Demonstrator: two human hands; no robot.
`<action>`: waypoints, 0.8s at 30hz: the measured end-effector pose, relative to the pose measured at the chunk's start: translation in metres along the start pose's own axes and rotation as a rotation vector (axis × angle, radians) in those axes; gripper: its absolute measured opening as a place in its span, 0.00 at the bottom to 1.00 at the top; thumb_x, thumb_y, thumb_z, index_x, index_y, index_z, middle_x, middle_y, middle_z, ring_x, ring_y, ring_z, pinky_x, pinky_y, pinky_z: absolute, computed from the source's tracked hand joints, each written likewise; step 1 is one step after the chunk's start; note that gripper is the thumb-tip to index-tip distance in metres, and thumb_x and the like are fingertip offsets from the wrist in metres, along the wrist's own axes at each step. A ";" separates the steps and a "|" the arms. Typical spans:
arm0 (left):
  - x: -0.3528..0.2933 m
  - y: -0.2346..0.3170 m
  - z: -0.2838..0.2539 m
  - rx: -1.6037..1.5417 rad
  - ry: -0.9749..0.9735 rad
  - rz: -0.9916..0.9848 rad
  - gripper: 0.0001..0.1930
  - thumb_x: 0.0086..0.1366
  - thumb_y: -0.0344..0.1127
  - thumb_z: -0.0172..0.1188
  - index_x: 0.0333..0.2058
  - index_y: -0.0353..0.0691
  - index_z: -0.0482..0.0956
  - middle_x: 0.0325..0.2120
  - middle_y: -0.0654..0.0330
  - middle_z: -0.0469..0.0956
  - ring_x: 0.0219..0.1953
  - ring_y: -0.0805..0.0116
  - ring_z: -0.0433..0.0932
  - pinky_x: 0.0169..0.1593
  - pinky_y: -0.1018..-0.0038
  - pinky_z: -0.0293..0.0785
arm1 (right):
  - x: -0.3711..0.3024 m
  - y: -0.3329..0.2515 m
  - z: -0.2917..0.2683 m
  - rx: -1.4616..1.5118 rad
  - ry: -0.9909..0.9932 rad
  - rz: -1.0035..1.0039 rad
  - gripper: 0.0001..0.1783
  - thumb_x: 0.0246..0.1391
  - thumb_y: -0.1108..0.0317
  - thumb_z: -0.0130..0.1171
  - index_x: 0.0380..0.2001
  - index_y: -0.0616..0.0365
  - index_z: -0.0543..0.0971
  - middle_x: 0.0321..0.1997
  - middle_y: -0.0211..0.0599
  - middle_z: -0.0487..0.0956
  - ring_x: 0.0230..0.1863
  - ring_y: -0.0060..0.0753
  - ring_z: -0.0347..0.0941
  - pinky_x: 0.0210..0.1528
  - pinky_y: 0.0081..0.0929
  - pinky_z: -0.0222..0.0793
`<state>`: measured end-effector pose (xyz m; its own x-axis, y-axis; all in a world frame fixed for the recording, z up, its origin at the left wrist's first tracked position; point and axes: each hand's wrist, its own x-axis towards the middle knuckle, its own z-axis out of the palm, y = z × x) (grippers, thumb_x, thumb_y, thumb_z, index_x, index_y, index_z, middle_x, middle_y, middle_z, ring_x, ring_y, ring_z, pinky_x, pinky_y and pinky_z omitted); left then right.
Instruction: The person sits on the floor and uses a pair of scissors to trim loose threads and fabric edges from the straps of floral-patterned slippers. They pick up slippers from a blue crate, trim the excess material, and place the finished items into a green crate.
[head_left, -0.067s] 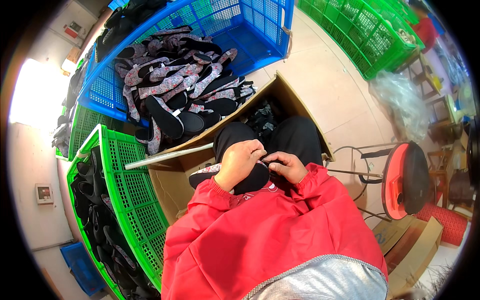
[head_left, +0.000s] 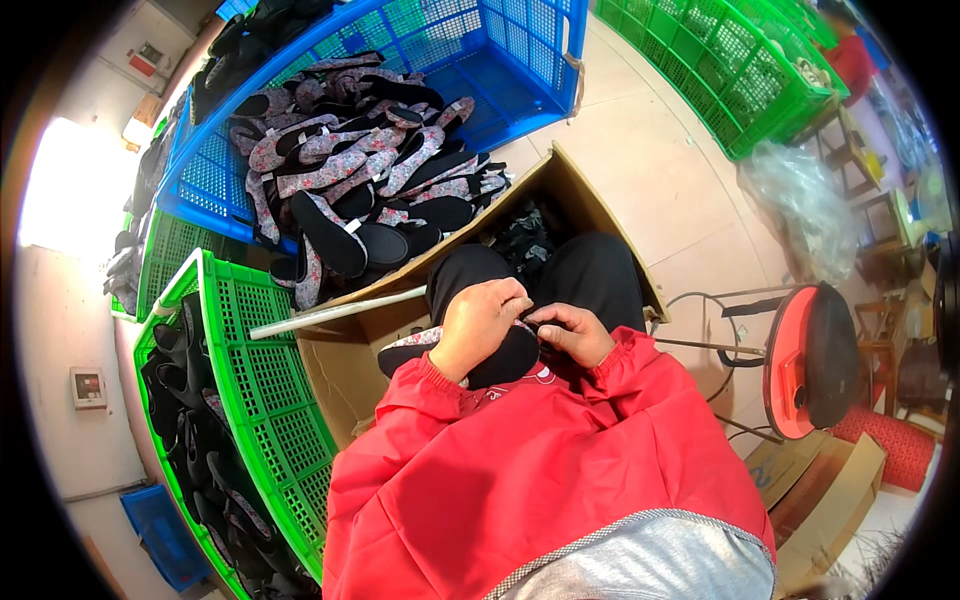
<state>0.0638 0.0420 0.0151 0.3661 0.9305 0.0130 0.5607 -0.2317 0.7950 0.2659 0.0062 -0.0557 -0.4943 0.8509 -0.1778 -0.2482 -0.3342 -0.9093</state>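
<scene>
Shoe sits clasped, seemingly steadied, by my left hand; remotely, I can't tell if my three-o'clock right hand grips.

the shoe lies at your lap, under your left hand, with your right hand just to its right. the cardboard box spreads around your knees, and a rod lies across its left part. beyond the box, ahead and to the left, the large basket holds a heap of shoes. the tall crate stands at your left, more shoes inside it. to your right is the round stool; beyond it, a plastic bag lies on the floor, near the far crate.
</scene>
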 end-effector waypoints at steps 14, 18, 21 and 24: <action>0.029 -0.045 0.009 0.006 0.306 0.103 0.15 0.63 0.26 0.55 0.49 0.39 0.80 0.45 0.51 0.81 0.46 0.53 0.80 0.50 0.66 0.74 | 0.002 0.022 0.003 -0.001 0.074 0.018 0.25 0.57 0.69 0.64 0.57 0.59 0.70 0.47 0.28 0.75 0.38 0.15 0.69 0.38 0.14 0.67; 0.015 -0.036 -0.007 -0.065 0.344 0.016 0.06 0.59 0.29 0.61 0.34 0.35 0.82 0.38 0.52 0.82 0.42 0.55 0.80 0.47 0.66 0.75 | 0.003 0.015 0.005 0.033 0.105 0.057 0.23 0.59 0.68 0.62 0.57 0.57 0.71 0.42 0.24 0.75 0.32 0.11 0.66 0.32 0.12 0.62; -0.006 -0.019 -0.026 0.027 0.288 0.104 0.06 0.55 0.30 0.65 0.32 0.36 0.82 0.38 0.54 0.82 0.43 0.56 0.80 0.48 0.66 0.74 | 0.005 0.004 0.012 0.126 0.125 0.116 0.22 0.60 0.70 0.58 0.58 0.55 0.70 0.33 0.21 0.71 0.23 0.11 0.60 0.24 0.13 0.54; -0.034 -0.007 -0.041 0.099 0.163 0.141 0.13 0.50 0.32 0.70 0.35 0.38 0.81 0.42 0.56 0.80 0.47 0.55 0.78 0.52 0.65 0.73 | 0.012 -0.002 0.016 0.240 0.152 0.152 0.21 0.61 0.71 0.56 0.57 0.54 0.70 0.25 0.20 0.68 0.17 0.11 0.55 0.18 0.15 0.47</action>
<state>0.0167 0.0234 0.0338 0.3257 0.9187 0.2234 0.5859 -0.3815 0.7150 0.2468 0.0100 -0.0502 -0.4148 0.8287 -0.3758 -0.3790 -0.5328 -0.7566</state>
